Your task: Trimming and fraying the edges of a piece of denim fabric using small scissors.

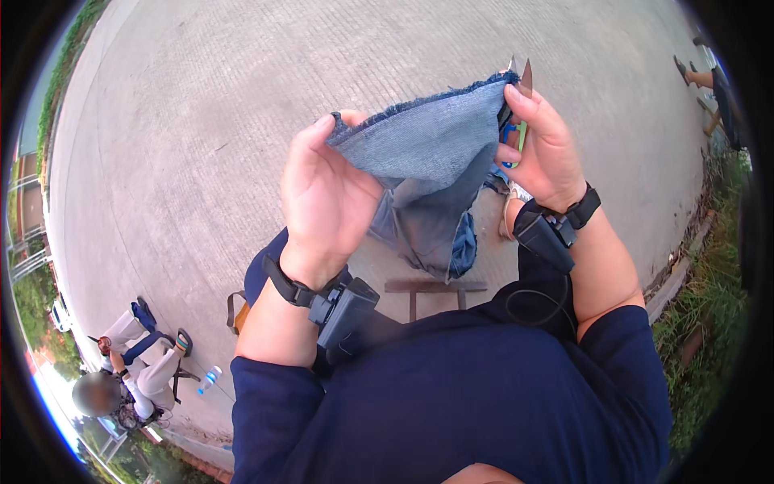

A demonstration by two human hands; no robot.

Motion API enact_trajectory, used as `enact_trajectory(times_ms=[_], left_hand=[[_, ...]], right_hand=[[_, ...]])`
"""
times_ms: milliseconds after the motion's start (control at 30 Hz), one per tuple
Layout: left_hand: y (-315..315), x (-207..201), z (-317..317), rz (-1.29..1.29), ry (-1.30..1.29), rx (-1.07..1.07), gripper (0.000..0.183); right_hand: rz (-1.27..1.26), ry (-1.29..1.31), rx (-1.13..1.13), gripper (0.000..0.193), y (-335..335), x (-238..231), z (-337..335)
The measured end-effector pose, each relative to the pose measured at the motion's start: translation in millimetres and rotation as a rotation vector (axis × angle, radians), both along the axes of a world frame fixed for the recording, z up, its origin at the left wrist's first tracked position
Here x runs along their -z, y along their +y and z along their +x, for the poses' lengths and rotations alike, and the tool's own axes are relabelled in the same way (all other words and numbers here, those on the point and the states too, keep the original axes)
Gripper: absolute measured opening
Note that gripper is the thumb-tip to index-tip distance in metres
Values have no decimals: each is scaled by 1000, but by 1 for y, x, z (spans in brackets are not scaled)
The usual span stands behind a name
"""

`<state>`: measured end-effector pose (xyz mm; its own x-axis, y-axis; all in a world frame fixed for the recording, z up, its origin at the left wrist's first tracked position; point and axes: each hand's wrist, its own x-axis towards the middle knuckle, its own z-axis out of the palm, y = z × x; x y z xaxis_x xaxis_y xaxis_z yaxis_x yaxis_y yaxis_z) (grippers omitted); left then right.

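Note:
A piece of blue denim cloth [435, 133] with a frayed upper edge is stretched between my hands. My left hand [326, 189] pinches its left corner between thumb and fingers, palm showing. At the opposite corner my right hand [548, 153] grips the cloth and also keeps hold of a pair of scissors [526, 78]. Their blades point up past the cloth's edge, and the green and blue handles show partly beside the fingers. Darker folds of the denim hang below, toward my lap, and hide part of what lies behind them.
A small wooden stool [435, 285] stands below the cloth. To the left, a seated person [149, 375] has a plastic bottle [210, 379] nearby. Another person's leg [701, 78] shows at upper right. Concrete pavement [242, 97] spreads ahead; grass [709, 323] borders the right.

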<state>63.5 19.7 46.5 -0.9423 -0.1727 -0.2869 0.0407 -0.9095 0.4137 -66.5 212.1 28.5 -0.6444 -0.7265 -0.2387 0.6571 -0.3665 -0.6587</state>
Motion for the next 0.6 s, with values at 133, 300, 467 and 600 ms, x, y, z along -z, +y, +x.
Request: enact_trajectory(times_ms=[133, 300, 467, 600], left_hand=[[15, -16, 1, -215, -112, 17, 32], [15, -15, 6, -461, -139, 147, 26], [19, -23, 26, -526, 87, 99, 33], [7, -17, -10, -108, 949, 475, 18]], right_hand=[[-69, 5, -51, 11, 5, 1, -2], [-41, -43, -72, 11, 5, -9, 6], [-205, -34, -203, 13, 1, -5, 19], [-94, -156, -290, 13, 3, -56, 23]])
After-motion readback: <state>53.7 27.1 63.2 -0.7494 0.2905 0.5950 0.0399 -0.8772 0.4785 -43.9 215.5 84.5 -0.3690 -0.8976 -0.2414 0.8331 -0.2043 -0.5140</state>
